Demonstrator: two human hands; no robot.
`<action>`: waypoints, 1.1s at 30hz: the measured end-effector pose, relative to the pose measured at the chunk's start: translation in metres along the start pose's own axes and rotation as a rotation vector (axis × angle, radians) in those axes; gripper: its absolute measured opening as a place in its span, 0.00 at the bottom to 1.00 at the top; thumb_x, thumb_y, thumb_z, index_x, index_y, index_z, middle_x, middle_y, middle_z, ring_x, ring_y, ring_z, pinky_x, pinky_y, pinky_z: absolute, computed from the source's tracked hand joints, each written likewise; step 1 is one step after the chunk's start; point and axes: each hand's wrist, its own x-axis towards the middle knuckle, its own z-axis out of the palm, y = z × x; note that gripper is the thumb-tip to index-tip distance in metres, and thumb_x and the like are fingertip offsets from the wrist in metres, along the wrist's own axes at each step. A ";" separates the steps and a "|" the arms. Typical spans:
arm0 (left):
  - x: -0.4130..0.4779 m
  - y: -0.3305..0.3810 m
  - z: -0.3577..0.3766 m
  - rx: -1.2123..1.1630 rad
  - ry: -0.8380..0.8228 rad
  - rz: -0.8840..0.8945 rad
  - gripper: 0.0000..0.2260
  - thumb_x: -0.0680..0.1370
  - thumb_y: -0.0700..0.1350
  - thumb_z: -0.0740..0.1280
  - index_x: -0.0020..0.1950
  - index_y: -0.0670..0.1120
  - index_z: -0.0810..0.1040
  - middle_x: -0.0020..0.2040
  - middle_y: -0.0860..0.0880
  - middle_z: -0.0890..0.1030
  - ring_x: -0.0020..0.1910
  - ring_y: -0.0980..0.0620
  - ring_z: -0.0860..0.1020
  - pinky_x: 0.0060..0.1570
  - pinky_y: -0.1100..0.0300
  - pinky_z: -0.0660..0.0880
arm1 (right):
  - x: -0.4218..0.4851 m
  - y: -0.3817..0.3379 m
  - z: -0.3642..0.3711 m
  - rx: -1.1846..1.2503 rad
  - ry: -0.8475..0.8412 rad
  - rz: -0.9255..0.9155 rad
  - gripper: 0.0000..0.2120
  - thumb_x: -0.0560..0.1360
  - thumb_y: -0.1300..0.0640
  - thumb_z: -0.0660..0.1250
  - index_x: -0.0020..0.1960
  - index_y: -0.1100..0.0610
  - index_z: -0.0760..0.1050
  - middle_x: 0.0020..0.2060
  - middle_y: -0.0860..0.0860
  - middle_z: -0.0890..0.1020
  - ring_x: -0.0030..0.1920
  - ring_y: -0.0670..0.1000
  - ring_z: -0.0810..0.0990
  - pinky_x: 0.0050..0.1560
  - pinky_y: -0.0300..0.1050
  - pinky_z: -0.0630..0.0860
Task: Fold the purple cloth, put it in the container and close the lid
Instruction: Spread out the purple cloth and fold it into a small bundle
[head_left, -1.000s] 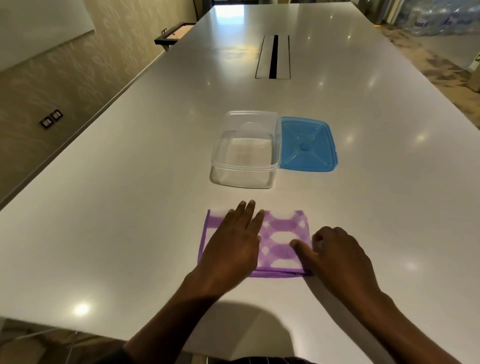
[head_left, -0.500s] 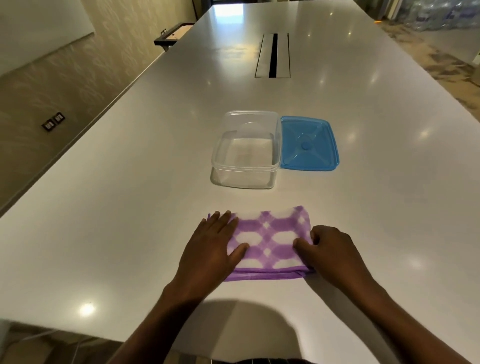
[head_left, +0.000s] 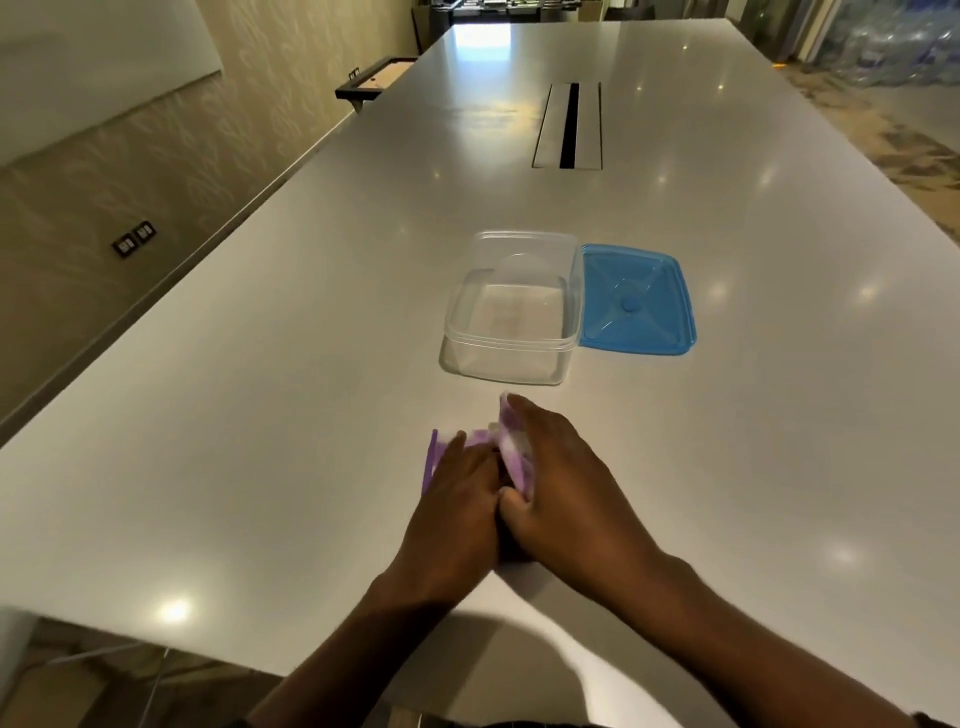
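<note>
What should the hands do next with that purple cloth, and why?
Probably press the fold flat, then lift the cloth into the clear container. The right hand is turning one side of the cloth over beside the left hand, so the fold looks unfinished; the container stands open and empty, and its blue lid lies next to it.

both hands meet over the purple cloth (head_left: 511, 453) near the front edge of the long white table (head_left: 260, 415): the left hand (head_left: 460, 514) lies flat on it while the right hand (head_left: 558, 486) has a bunched part of it in its fingers, lifted over toward the left. just beyond them the clear container (head_left: 511, 345) stands open, with the blue lid (head_left: 634, 301) flat on the table touching its right side.
</note>
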 end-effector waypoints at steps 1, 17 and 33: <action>-0.003 0.002 0.000 -0.109 -0.009 -0.113 0.14 0.80 0.41 0.64 0.65 0.44 0.72 0.62 0.50 0.75 0.58 0.63 0.73 0.70 0.64 0.62 | 0.001 -0.001 0.003 0.012 0.015 0.000 0.35 0.73 0.57 0.67 0.77 0.51 0.57 0.72 0.50 0.68 0.70 0.48 0.67 0.65 0.31 0.54; -0.026 -0.038 -0.015 0.486 0.183 0.507 0.06 0.71 0.49 0.71 0.43 0.48 0.84 0.43 0.50 0.85 0.44 0.51 0.80 0.53 0.55 0.75 | -0.015 0.022 0.035 0.074 -0.034 -0.072 0.27 0.76 0.47 0.63 0.73 0.47 0.63 0.68 0.47 0.74 0.64 0.44 0.73 0.59 0.23 0.58; -0.023 -0.037 -0.039 0.128 0.128 -0.078 0.36 0.73 0.58 0.66 0.76 0.61 0.50 0.60 0.59 0.79 0.53 0.61 0.79 0.55 0.64 0.76 | -0.014 0.018 0.041 0.031 0.133 -0.343 0.13 0.74 0.58 0.67 0.58 0.57 0.79 0.52 0.54 0.84 0.54 0.49 0.79 0.61 0.26 0.66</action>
